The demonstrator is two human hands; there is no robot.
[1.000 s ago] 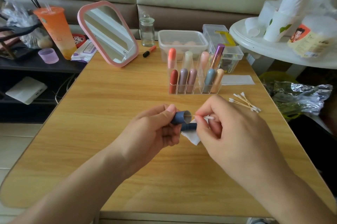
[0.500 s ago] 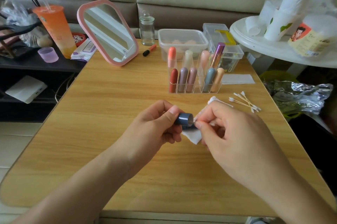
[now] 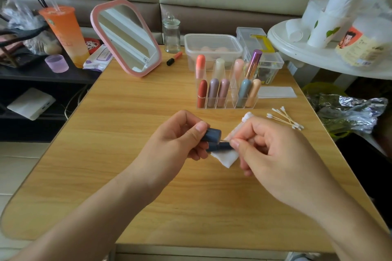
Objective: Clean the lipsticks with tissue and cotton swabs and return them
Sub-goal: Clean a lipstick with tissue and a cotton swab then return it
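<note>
Now the blue cap has turned toward the pinched swab.

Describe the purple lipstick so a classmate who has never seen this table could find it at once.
On the wooden table stands a clear lipstick organiser. Look at the right end of its back row. The lipstick there alone is shiny metallic purple and leans; its neighbours are matte pastels.

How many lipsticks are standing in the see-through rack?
9. Front row: red, mauve, dusty pink, grey-blue, peach. Back row: coral, cream, pale pink, and a leaning shiny purple. Another could hide behind them.
</note>
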